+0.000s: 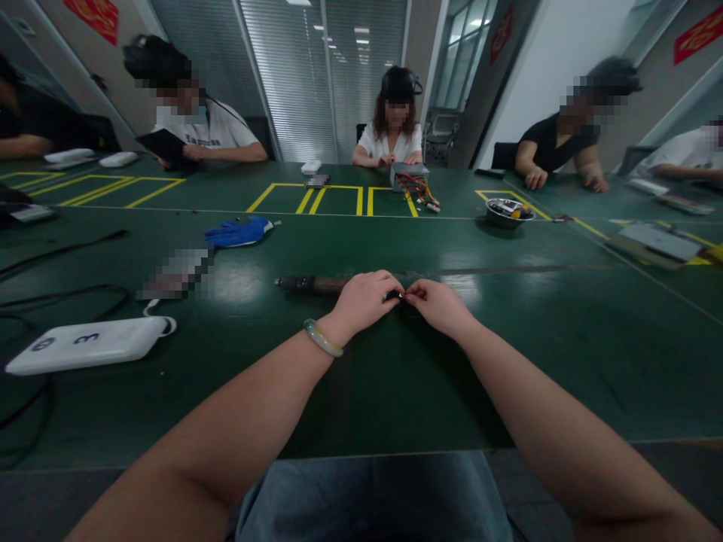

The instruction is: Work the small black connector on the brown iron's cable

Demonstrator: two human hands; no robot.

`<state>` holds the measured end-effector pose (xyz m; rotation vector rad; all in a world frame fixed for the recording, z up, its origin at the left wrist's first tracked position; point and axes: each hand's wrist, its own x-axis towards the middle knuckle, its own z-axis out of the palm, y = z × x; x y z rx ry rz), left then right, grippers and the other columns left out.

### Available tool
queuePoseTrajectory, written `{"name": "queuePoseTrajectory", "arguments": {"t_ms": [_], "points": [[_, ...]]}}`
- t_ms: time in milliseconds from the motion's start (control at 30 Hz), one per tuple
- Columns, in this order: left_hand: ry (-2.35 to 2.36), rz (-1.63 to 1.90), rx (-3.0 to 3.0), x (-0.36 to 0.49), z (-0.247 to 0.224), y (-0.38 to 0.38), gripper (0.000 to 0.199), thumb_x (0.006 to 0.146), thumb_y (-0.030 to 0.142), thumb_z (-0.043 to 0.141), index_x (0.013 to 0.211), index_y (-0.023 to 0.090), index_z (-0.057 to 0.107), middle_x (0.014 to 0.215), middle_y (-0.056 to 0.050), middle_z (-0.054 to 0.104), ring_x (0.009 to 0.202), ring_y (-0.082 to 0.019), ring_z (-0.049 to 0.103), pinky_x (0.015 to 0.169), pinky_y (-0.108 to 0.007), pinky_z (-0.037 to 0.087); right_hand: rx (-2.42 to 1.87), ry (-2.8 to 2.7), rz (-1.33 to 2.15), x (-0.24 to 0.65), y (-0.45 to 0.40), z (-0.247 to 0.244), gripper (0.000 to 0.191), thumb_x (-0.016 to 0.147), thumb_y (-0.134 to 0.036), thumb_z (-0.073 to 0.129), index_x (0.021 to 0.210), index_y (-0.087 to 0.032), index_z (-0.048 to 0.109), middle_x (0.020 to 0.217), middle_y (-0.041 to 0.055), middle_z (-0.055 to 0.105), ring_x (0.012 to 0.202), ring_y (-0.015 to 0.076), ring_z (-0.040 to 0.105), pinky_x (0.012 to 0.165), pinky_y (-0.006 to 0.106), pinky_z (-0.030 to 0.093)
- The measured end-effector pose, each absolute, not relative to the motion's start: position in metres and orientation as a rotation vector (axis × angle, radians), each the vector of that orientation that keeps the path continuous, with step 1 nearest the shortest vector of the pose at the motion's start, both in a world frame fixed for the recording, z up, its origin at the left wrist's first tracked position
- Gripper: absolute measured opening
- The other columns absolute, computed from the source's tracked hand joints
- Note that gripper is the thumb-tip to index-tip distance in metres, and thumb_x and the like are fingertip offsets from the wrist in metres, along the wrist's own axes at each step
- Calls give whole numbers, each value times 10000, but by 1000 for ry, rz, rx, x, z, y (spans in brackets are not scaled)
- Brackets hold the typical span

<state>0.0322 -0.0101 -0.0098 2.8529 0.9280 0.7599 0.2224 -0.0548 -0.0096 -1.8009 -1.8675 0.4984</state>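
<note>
Close together above the green table (361, 399), my two hands meet fingertip to fingertip. My left hand (367, 299), with a bangle at its wrist, pinches a small black piece (389, 296) that has a bright end. My right hand (439, 305) is closed in a pinch at that bright end; what lies between its fingertips is too small to make out. Just behind my left hand lies a dark, rod-shaped tool (297, 284) with a metal tip pointing left. Its middle is hidden by my hand.
To the left are a white power bank (90, 345), black cables (68, 290) and a blue glove (240, 232). A metal bowl (508, 214) of small parts stands right. Across the table, a person handles a metal box (410, 175) with coloured wires; other people sit around.
</note>
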Motion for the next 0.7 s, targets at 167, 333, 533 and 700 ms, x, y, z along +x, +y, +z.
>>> {"name": "queuePoseTrajectory", "arguments": {"t_ms": [167,333,533,700], "points": [[912,762,2860,32,-10,-11,177,873,280,628,1041,231,648,1107,-31,628,1006,-203,601,873,-357,471,-1806,-1804,580,223,-52,-14,101,879,-297,653,863,-204,687,769,-5,654,693,145,587,596,240,376],[907,762,2888,33,-11,-11,162,876,274,621,1026,225,654,1112,-40,626,1020,-208,602,891,-368,471,-1785,-1798,585,221,-52,-15,187,881,-376,645,843,-200,690,752,-4,658,662,142,590,562,237,367],[909,770,2885,32,-9,-12,302,871,283,627,1170,244,600,1167,-32,626,1071,-211,585,953,-396,452,-1781,-1768,571,224,-50,-15,191,863,-373,650,813,-194,691,720,-7,651,639,137,590,544,233,363],[876,853,2883,31,-5,-15,369,881,298,614,1242,242,566,1216,-33,622,1156,-199,551,1128,-457,301,-1782,-1736,659,229,-48,-17,215,847,-393,651,820,-185,698,711,-4,651,620,134,588,532,232,370]]}}
